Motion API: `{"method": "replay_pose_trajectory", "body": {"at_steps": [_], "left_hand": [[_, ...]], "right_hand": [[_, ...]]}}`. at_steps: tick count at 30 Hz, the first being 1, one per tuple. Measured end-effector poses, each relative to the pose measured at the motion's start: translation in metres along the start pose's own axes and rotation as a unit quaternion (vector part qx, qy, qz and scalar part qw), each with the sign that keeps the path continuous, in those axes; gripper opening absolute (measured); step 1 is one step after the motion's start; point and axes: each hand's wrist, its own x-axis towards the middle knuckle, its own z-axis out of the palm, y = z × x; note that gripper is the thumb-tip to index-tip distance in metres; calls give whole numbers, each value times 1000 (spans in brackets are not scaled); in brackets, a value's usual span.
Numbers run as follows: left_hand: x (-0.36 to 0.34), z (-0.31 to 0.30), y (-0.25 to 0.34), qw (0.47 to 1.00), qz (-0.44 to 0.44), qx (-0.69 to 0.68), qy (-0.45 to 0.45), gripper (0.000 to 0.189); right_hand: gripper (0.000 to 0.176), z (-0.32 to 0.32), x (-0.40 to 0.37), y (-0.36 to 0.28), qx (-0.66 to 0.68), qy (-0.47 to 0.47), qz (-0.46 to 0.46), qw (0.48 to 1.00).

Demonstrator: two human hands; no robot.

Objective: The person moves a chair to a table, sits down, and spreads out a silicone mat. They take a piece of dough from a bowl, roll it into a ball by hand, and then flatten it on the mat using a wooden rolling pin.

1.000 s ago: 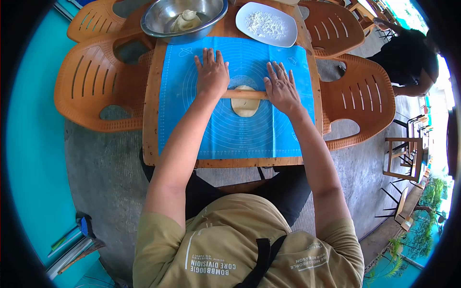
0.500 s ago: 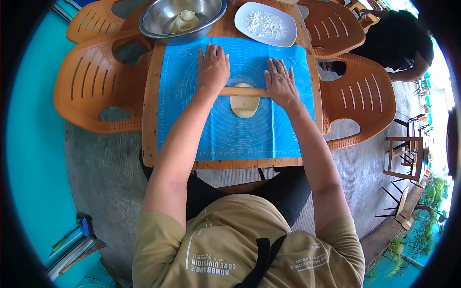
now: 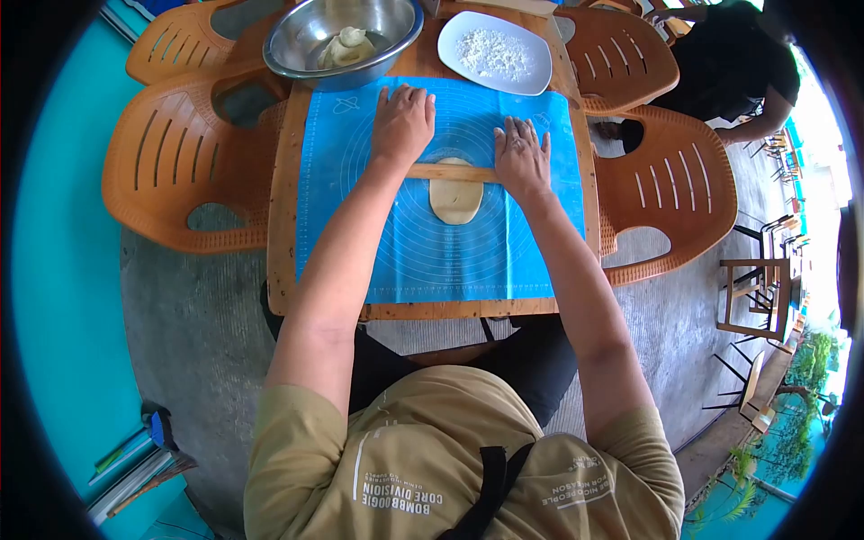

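A wooden rolling pin (image 3: 454, 172) lies across a flattened oval of pale dough (image 3: 455, 202) on a blue silicone mat (image 3: 360, 265). My left hand (image 3: 403, 126) rests over the pin's left end, its fingers fairly close together and pointing away from me. Over the right end lies my right hand (image 3: 524, 160), fingers stretched forward and slightly spread. Both palms cover the ends of the pin. Most of the dough shows on my side of the pin, and a small part shows beyond it.
Behind the mat stand a metal bowl (image 3: 281, 61) with a lump of dough (image 3: 346, 47) and a white plate (image 3: 524, 86) of white flour (image 3: 493, 54). Orange chairs (image 3: 171, 162) flank the wooden table (image 3: 283, 225). A person in black (image 3: 738, 67) is at the right.
The view has shifted slightly. The fingers of my left hand have drawn closer together. Both hands stay on the pin, which has barely moved over the dough.
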Motion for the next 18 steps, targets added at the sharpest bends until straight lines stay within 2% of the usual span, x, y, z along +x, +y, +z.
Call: {"method": "replay_pose_trajectory", "body": {"at_steps": [2,4,7,9,12,14,15,18], "left_hand": [[3,-4,0,999,21,-12,35,29],[6,-14,2,996,18,-91,2,25],[4,-32,12,988,-12,-154,-2,22],[-6,-57,19,990,-8,-143,-9,22],[-34,-89,29,995,15,-96,-15,30],[-56,-108,34,993,41,-46,-105,45],[-66,-108,33,992,42,-45,-106,45],[-87,-93,26,966,20,-21,-256,59]], "right_hand": [[53,-2,-1,-2,-13,10,-13,1000],[52,-9,-2,-3,-27,26,-23,999],[49,-21,-8,-8,13,60,-26,998],[46,-32,-24,-11,68,124,-77,987],[48,-48,-62,-17,71,68,-140,985],[55,-51,-83,-20,55,-8,-167,984],[55,-48,-87,-19,57,-8,-167,984],[58,-34,-94,-16,62,-34,-172,983]]}}
